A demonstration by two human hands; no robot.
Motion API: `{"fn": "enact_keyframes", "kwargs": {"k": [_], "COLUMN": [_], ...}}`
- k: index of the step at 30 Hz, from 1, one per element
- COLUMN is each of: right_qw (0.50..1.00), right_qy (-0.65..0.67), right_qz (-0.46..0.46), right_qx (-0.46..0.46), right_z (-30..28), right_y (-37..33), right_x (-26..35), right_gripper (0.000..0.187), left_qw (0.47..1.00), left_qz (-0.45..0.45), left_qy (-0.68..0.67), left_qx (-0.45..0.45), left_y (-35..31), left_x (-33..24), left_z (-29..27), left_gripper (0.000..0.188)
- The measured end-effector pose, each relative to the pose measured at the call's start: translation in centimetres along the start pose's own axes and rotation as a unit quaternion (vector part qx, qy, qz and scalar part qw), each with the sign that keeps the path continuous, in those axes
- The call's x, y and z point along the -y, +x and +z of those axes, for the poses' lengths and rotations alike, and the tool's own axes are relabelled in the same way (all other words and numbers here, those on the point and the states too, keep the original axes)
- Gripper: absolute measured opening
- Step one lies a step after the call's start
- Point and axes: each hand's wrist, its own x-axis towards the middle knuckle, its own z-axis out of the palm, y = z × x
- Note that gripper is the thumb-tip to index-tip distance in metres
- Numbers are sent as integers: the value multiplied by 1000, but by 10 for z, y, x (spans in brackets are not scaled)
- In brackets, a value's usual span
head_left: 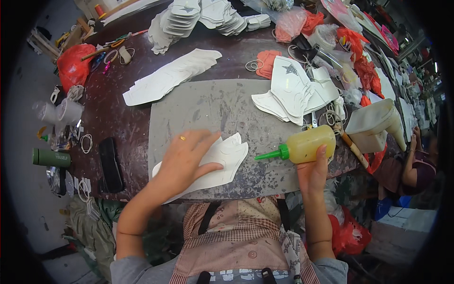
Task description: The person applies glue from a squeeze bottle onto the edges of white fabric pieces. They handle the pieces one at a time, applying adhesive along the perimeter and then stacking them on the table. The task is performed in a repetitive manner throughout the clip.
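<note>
My left hand (pixel 182 161) lies over a white cut shoe piece (pixel 230 161) near the front edge of the grey work mat (pixel 189 113). Its fingers are stretched out and apart, and they cover part of the piece. In my right hand (pixel 313 175) a yellowish squeeze bottle (pixel 309 144) with a green pointed nozzle (pixel 269 155) is held on its side. The nozzle points left, toward the white piece, with a gap between them. Beyond the bottle lies a stack of white shoe pieces (pixel 288 90), the top one bearing a grey glitter star.
A fanned row of white pieces (pixel 175 75) lies at the mat's far edge. Further stacks (pixel 177 21) stand at the back. A cut-open plastic jug (pixel 373 128) is on the right; a black case (pixel 111 164) and green flask (pixel 52 157) are left. Another person (pixel 416 165) sits far right.
</note>
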Motion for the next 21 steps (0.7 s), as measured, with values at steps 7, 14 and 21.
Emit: {"fn": "enact_keyframes", "kwargs": {"k": [7, 14, 21], "right_qw": [994, 991, 988], "right_qy": [106, 129, 152], "right_qz": [-16, 7, 3], "right_qx": [-14, -28, -29], "right_z": [-1, -6, -1], "right_y": [-3, 0, 0], "right_x": [-18, -18, -17], "right_gripper": [55, 57, 58], "left_qw": [999, 999, 986], "left_qz": [13, -26, 98], "left_qy": [46, 19, 111], "left_qx": [-25, 19, -76], "left_y": [-13, -5, -20], "left_x": [17, 48, 26], "left_z": [34, 6, 12], "left_gripper": [43, 38, 33]}}
